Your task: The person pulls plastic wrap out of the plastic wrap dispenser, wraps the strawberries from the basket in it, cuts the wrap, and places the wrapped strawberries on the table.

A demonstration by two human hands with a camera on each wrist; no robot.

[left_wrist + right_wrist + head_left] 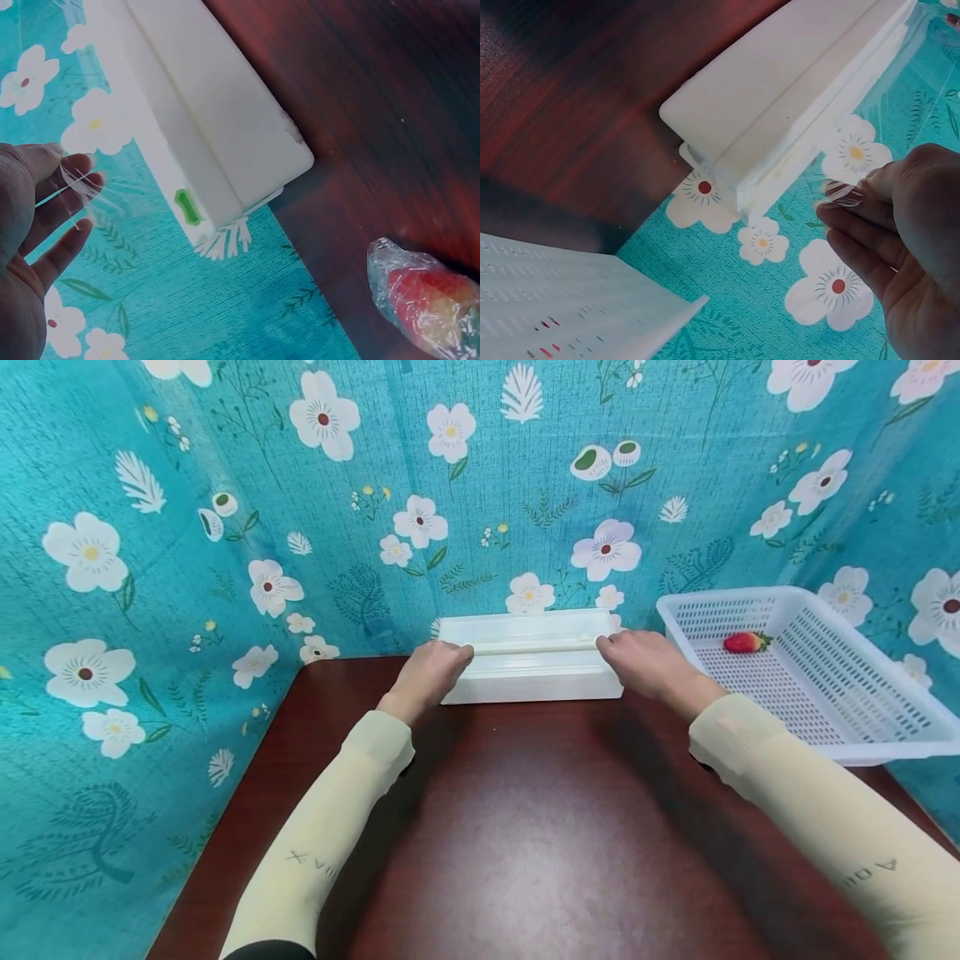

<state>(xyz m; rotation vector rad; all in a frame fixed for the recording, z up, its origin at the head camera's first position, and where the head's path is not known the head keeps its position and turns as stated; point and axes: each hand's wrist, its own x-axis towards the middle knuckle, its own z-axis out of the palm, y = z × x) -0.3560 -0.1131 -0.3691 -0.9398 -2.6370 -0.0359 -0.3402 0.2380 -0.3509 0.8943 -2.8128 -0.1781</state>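
Cream sleeves (322, 843) cross the lower left and lower right; left grip (429, 675) and right grip (648, 667) each pinch clear film (79, 180), spanning left to right at upper centre, parallel to the long white dispenser (532, 683). It likely handles light, limp, clingy, easily torn (corners seem the safest hold).

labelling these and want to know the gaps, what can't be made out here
Left wrist: the rest of the wrapped item, cut off by the right edge.
Right wrist: most of the strawberry, hidden by the wall of the basket.
Head: most fingertips at the clear film, hidden behind the left hand and right hand.
Head: lettering on the right sleeve, too blurred to read.
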